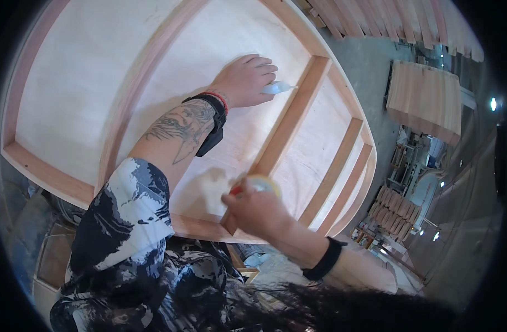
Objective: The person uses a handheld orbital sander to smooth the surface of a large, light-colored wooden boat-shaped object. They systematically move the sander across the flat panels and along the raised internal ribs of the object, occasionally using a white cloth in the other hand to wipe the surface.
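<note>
My left hand (248, 80) is wrapped round a small squeeze bottle (277, 87), pale with a pointed nozzle. The tip points right, close to the upper part of a wooden crossbar (292, 119). Most of the bottle is hidden by the fingers. Nearer to me, my right hand (259, 213) is closed on a yellowish tape roll (266, 182), blurred by motion. A small red patch shows by its thumb. That hand hovers around the crossbar's near end. Both hands are over a large wooden frame (192, 226) with a pale sheet panel (209, 33) inside it.
More crossbars (333, 169) span the frame's right end, and a long rib (137, 77) crosses its left part. Beyond lie a grey floor (367, 72), a stack of boards (425, 99), hanging or stacked planks (397, 19) and a pile of wood pieces (394, 213).
</note>
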Demonstrator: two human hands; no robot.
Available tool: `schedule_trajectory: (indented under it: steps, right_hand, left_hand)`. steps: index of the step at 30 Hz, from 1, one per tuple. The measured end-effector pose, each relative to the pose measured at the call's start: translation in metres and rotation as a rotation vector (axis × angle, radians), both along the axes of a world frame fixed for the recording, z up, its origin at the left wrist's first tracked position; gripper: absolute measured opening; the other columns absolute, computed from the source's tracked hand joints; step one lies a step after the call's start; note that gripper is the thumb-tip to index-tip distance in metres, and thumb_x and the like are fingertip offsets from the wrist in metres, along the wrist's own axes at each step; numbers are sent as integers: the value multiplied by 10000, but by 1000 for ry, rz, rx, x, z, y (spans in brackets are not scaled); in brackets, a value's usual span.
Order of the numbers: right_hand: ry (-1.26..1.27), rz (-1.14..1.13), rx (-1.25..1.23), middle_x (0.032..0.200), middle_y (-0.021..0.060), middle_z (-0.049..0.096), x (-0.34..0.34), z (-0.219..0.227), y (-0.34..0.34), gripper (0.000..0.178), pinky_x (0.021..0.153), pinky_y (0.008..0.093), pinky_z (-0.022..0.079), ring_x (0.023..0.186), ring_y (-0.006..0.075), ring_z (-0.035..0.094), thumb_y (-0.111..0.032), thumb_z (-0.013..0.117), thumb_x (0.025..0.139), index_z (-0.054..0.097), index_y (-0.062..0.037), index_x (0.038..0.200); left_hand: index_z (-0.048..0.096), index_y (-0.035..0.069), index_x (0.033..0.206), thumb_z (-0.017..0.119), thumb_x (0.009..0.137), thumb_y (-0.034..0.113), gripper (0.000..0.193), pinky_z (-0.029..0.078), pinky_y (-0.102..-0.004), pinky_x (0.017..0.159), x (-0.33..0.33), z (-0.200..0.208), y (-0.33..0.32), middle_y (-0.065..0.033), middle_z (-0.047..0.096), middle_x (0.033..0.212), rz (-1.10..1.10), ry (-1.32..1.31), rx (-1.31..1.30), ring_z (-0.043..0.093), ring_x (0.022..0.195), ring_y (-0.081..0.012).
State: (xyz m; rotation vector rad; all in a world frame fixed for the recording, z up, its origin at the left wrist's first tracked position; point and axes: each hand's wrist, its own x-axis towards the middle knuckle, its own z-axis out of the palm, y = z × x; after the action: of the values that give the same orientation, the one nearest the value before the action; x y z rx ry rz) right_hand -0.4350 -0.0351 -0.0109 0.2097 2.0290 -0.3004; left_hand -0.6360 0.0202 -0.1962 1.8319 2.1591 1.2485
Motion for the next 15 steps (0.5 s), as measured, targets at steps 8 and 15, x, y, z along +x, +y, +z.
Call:
schedule_trajectory:
  steps: [8,15]
  right_hand:
    - [32,70,-133,1186,154,582,39,0,-26,352,622,413,632,824,299,740,-280,719,884,649,-222,1224]
    - [331,18,146,1203,203,572,26,22,33,469,588,434,629,726,328,733,-358,740,894,611,-266,1335]
  left_hand:
    - [754,64,1070,714,904,358,340,433,-398,1139,-2,-12,-15,-93,716,1277,46,-95,-67,603,1270,-251]
    - [765,52,1040,713,898,347,331,452,-404,1104,-4,-11,-11,-103,730,1246,36,-154,-18,626,1234,-264]
